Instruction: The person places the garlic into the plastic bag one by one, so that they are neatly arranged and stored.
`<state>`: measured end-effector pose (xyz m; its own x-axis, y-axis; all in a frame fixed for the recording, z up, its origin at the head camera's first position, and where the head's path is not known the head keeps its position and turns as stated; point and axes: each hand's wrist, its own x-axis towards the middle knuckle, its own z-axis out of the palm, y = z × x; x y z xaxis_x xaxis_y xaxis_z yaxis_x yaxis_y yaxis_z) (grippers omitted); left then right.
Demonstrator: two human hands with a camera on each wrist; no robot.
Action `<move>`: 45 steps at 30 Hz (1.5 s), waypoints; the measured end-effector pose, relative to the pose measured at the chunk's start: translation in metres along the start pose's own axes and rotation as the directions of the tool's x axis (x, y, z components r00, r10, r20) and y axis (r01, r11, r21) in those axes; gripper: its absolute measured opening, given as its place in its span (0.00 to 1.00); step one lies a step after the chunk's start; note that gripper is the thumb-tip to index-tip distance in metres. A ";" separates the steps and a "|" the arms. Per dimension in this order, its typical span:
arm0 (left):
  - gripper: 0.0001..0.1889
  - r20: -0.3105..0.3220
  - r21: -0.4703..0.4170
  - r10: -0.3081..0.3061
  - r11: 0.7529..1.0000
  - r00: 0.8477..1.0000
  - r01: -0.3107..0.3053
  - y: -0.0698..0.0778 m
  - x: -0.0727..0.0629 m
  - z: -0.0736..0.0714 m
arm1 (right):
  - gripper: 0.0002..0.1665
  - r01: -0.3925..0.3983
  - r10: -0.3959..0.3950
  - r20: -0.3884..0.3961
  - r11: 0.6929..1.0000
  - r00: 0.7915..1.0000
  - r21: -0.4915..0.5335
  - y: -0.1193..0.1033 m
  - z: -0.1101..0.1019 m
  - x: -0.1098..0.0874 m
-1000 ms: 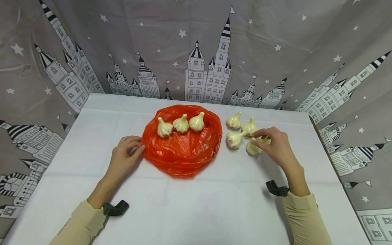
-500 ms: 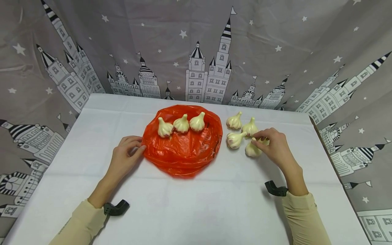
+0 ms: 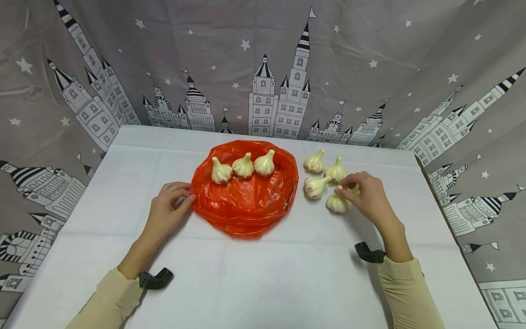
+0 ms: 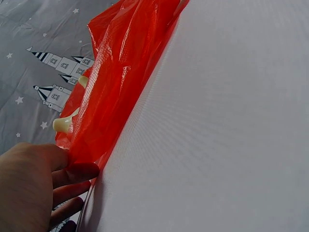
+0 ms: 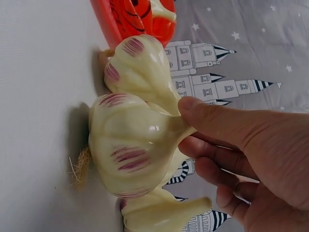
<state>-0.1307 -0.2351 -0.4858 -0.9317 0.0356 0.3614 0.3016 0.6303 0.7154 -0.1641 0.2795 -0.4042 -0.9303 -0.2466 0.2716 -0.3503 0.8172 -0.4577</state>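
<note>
My left hand (image 3: 166,205) pinches the left edge of a red plastic bag (image 3: 246,217), its rolled rim lying open on the table. The left wrist view has thumb and finger on the film (image 4: 116,96). Inside the bag sit three garlic bulbs, the middle one (image 3: 243,167) between two others. On the right, my right hand (image 3: 367,194) pinches a garlic bulb (image 3: 337,204) by its stem. Up close, that bulb (image 5: 130,145) shows purple streaks and a root tuft near the cloth; whether it touches is unclear. Another bulb (image 3: 355,188) is partly hidden by the right hand.
Close to the held bulb are a lying garlic bulb (image 3: 314,188) and two upright ones, the farther (image 3: 314,162) near the bag's right rim. A white cloth (image 3: 271,278) covers the table. Behind it hangs a grey curtain (image 3: 230,27) with castles.
The right hand has shifted slightly to the left, and the pinched garlic bulb has moved left and a little nearer with it. The left hand and bag have kept their place.
</note>
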 end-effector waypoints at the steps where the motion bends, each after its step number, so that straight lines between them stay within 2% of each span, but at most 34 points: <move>1: 0.06 0.000 0.000 0.000 1.000 1.000 0.000 0.000 0.000 0.000 | 0.08 -0.004 0.004 0.004 1.000 1.000 -0.001 0.000 0.000 0.000; 12: 0.07 0.006 0.008 -0.012 1.000 1.000 0.012 0.000 -0.001 0.000 | 0.08 -0.019 0.019 0.001 1.000 1.000 -0.002 -0.008 -0.006 -0.002; 18: 0.07 0.007 0.014 -0.014 1.000 1.000 0.014 -0.001 -0.001 0.000 | 0.08 -0.020 0.021 -0.032 1.000 0.999 0.011 -0.012 -0.009 -0.003; 26: 0.07 0.001 0.006 -0.002 1.000 1.000 0.002 -0.002 -0.001 0.001 | 0.08 -0.032 0.037 -0.130 0.999 0.991 0.041 -0.019 -0.015 -0.004; 38: 0.07 0.004 0.006 -0.011 1.000 1.000 0.011 -0.001 -0.001 -0.001 | 0.08 -0.054 0.071 -0.153 0.992 0.986 0.111 -0.024 -0.017 0.000; 45: 0.06 -0.001 -0.005 0.000 1.000 1.000 0.000 -0.002 -0.001 0.000 | 0.10 -0.065 0.094 -0.186 0.986 0.978 0.153 -0.035 -0.015 0.006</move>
<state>-0.1307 -0.2364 -0.4881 -0.9314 0.0349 0.3622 0.3027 0.6267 0.7181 -0.1557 0.2572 -0.3735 -0.9223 -0.0678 0.3805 -0.3014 0.7424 -0.5983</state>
